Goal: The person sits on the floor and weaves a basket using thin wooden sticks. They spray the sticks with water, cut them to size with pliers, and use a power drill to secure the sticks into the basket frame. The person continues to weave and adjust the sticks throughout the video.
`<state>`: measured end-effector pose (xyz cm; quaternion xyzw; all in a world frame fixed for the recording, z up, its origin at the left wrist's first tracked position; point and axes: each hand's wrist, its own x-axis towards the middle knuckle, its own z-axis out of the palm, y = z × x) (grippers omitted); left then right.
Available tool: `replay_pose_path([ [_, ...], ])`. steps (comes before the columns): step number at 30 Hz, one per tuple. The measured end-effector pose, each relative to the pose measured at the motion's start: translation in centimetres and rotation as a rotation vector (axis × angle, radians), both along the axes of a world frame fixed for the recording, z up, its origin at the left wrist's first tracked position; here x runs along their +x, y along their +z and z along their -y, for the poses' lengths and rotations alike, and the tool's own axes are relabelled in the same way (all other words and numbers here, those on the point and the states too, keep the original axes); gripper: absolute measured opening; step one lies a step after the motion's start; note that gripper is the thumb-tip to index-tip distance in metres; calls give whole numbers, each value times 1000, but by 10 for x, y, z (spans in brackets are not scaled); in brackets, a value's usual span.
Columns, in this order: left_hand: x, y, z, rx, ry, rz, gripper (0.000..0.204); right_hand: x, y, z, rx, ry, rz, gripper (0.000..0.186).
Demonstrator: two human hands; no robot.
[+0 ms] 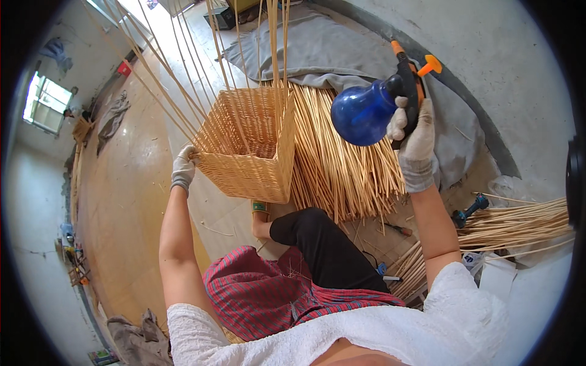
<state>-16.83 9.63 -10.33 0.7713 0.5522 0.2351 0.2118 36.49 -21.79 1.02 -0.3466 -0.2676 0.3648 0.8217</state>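
My left hand, in a pale glove, is closed on the left upper corner of a square woven wicker basket, which has long upright stakes rising from it. My right hand, also gloved, is closed round the dark handle of a pump spray bottle with a blue round tank and orange nozzle, held up to the right of the basket. Behind and below both lies a thick pile of peeled pale rods. My bent leg in dark trousers is under the basket, with a red checked cloth over my lap.
A grey cloth lies beyond the rods, against the wall. More rods and a dark power tool are at the right. A wooden board floor stretches left toward a wall with a window, tools and crumpled cloths along it.
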Motion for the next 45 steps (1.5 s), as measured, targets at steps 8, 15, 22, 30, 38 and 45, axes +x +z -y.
replay_pose_path([
  [8, 49, 13, -29, 336, -21, 38, 39, -51, -77, 1, -397, 185, 100, 53],
  [15, 93, 12, -56, 343, 13, 219, 34, -93, -113, 19, -445, 195, -110, 49],
  [22, 122, 30, -81, 257, -27, 158, 40, -80, -82, 3, -225, -126, -100, 58],
  [30, 158, 33, -117, 301, -137, 124, 45, -78, -73, 9, -219, -89, 61, 58],
  [38, 197, 61, -95, 344, -145, -37, 45, -103, -114, 30, -469, 240, -49, 37],
  [45, 257, 22, 50, 300, -237, -60, 71, -87, -116, 22, -366, 63, -50, 46],
])
